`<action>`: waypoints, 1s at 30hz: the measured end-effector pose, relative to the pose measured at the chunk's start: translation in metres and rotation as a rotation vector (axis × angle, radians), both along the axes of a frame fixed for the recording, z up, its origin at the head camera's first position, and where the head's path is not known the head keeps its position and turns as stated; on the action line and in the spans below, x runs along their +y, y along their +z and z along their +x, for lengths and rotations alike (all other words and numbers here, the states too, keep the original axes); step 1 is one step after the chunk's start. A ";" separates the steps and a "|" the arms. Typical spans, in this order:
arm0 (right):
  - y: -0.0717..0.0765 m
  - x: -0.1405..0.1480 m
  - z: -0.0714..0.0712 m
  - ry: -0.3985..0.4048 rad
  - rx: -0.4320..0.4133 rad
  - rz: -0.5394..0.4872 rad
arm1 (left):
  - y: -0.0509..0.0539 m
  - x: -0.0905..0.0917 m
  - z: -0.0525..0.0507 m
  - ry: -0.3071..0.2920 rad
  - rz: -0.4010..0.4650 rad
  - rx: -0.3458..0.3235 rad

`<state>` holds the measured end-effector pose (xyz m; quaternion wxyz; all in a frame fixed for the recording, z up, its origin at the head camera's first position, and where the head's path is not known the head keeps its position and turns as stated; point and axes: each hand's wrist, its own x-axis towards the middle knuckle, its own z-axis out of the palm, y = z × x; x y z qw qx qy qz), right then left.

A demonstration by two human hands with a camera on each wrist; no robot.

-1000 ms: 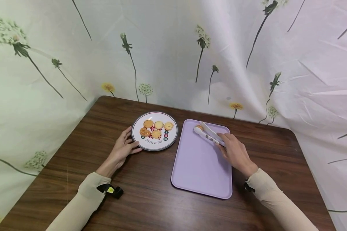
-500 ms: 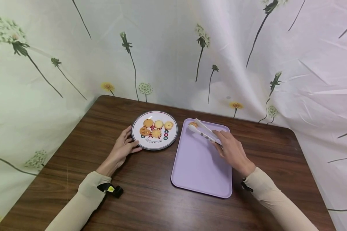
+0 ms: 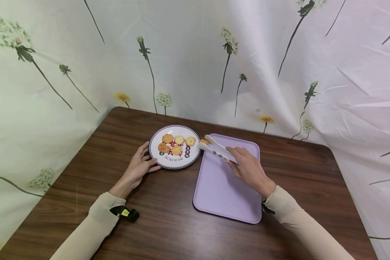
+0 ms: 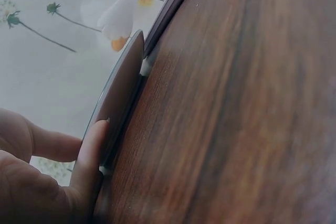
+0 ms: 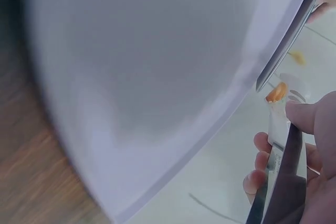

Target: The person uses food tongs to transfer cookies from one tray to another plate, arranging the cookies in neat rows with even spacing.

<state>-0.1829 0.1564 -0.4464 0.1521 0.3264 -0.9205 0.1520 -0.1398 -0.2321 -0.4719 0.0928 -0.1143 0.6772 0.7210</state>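
My left hand [image 3: 138,164] holds the near-left rim of a round white plate [image 3: 156,139] with a dark edge and red and green print. Several cookies [image 3: 176,150] lie on the plate. White tongs [image 3: 219,155] with grey patches are gripped in my right hand [image 3: 248,168], over the lilac tray [image 3: 227,195]. Between the tong tips is one golden cookie [image 3: 204,142], at the gap between plate and tray. The left wrist view shows the fingers at the plate's edge [image 4: 118,85]. In the right wrist view, the thumb and fingers close round the tongs [image 5: 281,163].
Plate and tray stand side by side on a dark wooden table [image 3: 169,224]. Behind the table hangs a pale curtain [image 3: 188,72] printed with dandelions. Each sleeve carries a black wrist strap [image 3: 118,210].
My right hand has moved left with the tongs and the cookie, from the tray's far side to the plate's right edge. The left hand and plate have stayed put.
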 end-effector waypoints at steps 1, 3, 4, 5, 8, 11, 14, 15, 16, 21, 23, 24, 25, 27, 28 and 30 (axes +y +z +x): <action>0.000 -0.003 0.000 0.006 0.000 0.002 | 0.000 0.000 0.000 0.001 0.000 0.000; 0.000 -0.008 -0.001 0.018 -0.001 0.003 | 0.001 -0.001 0.000 0.003 0.002 0.004; 0.000 -0.011 -0.001 0.025 -0.002 0.002 | 0.001 -0.001 0.000 0.003 0.004 0.005; 0.000 -0.014 -0.001 0.031 -0.004 0.004 | 0.001 -0.001 0.000 0.004 0.005 0.005; 0.001 -0.021 0.000 0.046 -0.017 0.021 | 0.001 -0.001 0.000 0.004 0.009 0.008; 0.001 -0.027 0.001 0.056 -0.035 0.054 | 0.000 -0.001 0.001 0.004 0.013 0.005; 0.002 -0.032 0.002 0.068 -0.052 0.079 | 0.000 -0.001 0.001 0.004 0.015 0.003; 0.002 -0.034 0.003 0.070 -0.053 0.085 | 0.000 -0.001 0.001 0.004 0.015 0.002; 0.002 -0.035 0.003 0.073 -0.053 0.087 | 0.000 -0.001 0.001 0.006 0.016 0.003; 0.003 -0.039 0.003 0.081 -0.029 0.087 | -0.001 0.000 0.001 0.005 0.018 0.004; 0.003 -0.040 0.002 0.082 -0.024 0.091 | -0.001 0.000 0.001 0.004 0.017 0.006; 0.003 -0.040 0.002 0.082 -0.023 0.096 | -0.001 0.000 0.001 0.003 0.017 0.006; 0.003 -0.040 0.002 0.082 -0.023 0.101 | -0.001 0.001 0.001 0.003 0.017 0.006; 0.002 -0.041 0.001 0.083 -0.028 0.114 | -0.001 0.001 0.001 0.003 0.016 0.005; 0.002 -0.041 0.001 0.085 -0.031 0.118 | -0.001 0.001 0.001 0.005 0.017 0.008; 0.003 -0.041 0.001 0.087 -0.037 0.128 | 0.000 0.001 0.001 0.010 0.020 0.012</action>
